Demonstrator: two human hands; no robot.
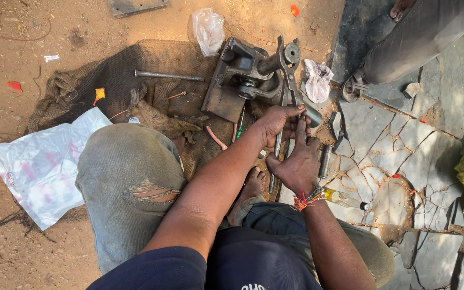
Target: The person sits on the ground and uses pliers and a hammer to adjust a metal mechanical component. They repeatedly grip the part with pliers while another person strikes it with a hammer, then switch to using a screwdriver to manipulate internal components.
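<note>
Left hand (pixel 277 124) clenched round upper shaft of long metal pliers (pixel 287 91); tool head at 12 o'clock from hand, biting heavy steel yoke (pixel 245 78) on burlap sack (pixel 135 70). Right hand (pixel 298 164) just at 5 o'clock of left, touching it, index finger stretched along handles, rest grasping lower handles. Steel rod (pixel 168 75) at 10 o'clock, well apart. Small glass bottle (pixel 345 200) at 4 o'clock near right wrist.

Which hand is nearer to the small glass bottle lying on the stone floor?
Right. The right hand is just above-left of the glass bottle, its wrist beside it; the left hand is farther up.
</note>
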